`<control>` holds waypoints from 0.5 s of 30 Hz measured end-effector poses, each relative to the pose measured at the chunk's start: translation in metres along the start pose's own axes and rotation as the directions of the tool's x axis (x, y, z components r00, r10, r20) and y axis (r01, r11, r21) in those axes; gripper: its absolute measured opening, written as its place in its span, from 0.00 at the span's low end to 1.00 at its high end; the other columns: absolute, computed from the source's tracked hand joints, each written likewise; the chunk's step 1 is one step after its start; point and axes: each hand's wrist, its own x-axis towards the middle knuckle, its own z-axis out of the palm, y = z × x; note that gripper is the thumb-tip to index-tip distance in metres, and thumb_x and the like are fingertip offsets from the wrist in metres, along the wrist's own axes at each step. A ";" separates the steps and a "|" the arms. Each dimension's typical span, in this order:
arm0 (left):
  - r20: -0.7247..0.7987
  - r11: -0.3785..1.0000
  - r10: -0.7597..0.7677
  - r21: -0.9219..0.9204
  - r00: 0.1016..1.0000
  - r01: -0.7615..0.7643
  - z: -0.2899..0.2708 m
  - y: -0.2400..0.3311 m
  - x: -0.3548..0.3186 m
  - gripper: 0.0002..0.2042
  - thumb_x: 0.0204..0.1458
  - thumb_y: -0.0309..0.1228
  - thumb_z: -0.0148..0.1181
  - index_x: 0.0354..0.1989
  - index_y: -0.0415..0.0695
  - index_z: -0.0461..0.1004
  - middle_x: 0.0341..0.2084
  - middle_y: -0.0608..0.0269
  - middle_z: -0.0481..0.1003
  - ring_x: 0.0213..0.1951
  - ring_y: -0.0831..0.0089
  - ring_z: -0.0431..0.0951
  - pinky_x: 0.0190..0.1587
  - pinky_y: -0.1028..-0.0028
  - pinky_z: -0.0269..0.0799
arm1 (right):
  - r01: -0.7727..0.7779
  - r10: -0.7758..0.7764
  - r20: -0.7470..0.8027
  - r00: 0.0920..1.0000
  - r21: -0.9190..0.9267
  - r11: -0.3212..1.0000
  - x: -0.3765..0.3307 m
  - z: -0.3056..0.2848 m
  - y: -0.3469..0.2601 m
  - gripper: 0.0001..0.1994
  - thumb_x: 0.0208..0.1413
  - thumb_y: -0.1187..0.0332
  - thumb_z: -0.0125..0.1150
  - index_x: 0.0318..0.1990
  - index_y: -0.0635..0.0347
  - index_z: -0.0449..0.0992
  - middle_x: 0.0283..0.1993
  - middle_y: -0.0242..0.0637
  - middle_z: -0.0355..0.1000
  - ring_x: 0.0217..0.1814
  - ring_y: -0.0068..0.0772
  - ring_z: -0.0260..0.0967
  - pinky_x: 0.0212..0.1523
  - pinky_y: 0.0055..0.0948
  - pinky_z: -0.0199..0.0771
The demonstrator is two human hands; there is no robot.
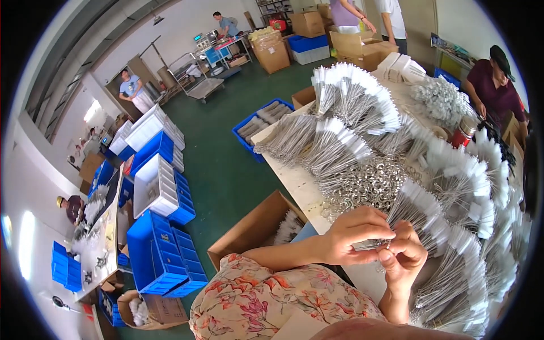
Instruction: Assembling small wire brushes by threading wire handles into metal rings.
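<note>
My left hand (358, 237) is closed around some small shiny metal pieces (368, 245), perhaps rings; the fingers partly hide them. Its fingertips meet those of my right hand (404, 254), which pinches something thin and too small to name. Just beyond my hands, a heap of loose metal rings (362, 184) lies on the pale table (297, 190). Bundles of wire-handled brushes with white bristle heads (416, 204) spread along the right side of my hands. More such brushes (357, 93) are fanned out at the table's far side.
A cardboard box (241, 229) with brushes inside stands left of the table. A blue crate (245, 148) of brushes is at its far left corner. Blue and white bins (150, 255) line the left. A red can (464, 131) stands among the brushes. A person (493, 90) sits across the table.
</note>
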 end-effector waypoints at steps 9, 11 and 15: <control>-0.012 1.000 -0.011 0.028 1.000 0.012 -0.007 -0.001 -0.007 0.19 0.34 0.26 0.68 0.38 0.39 0.72 0.34 0.56 0.72 0.39 0.58 0.73 0.41 0.64 0.69 | 0.052 -0.047 0.052 0.998 -0.095 0.994 0.006 0.003 0.000 0.07 0.39 0.70 0.69 0.24 0.60 0.76 0.24 0.27 0.70 0.29 0.23 0.54 0.34 0.25 0.55; -0.021 0.998 -0.045 0.031 0.999 0.046 -0.008 -0.001 -0.007 0.19 0.34 0.25 0.68 0.38 0.40 0.72 0.35 0.56 0.72 0.39 0.59 0.73 0.40 0.65 0.69 | 0.090 -0.084 0.046 0.995 -0.147 0.985 0.006 0.003 -0.001 0.07 0.39 0.71 0.69 0.25 0.60 0.76 0.24 0.27 0.69 0.29 0.23 0.54 0.33 0.24 0.55; -0.025 0.999 -0.042 0.028 0.999 0.042 -0.008 -0.002 -0.005 0.20 0.33 0.24 0.68 0.39 0.40 0.72 0.35 0.56 0.72 0.39 0.59 0.73 0.40 0.65 0.69 | 0.029 -0.027 0.016 1.000 -0.129 0.991 0.006 0.005 -0.003 0.07 0.38 0.71 0.69 0.26 0.60 0.77 0.24 0.25 0.67 0.28 0.23 0.54 0.32 0.24 0.55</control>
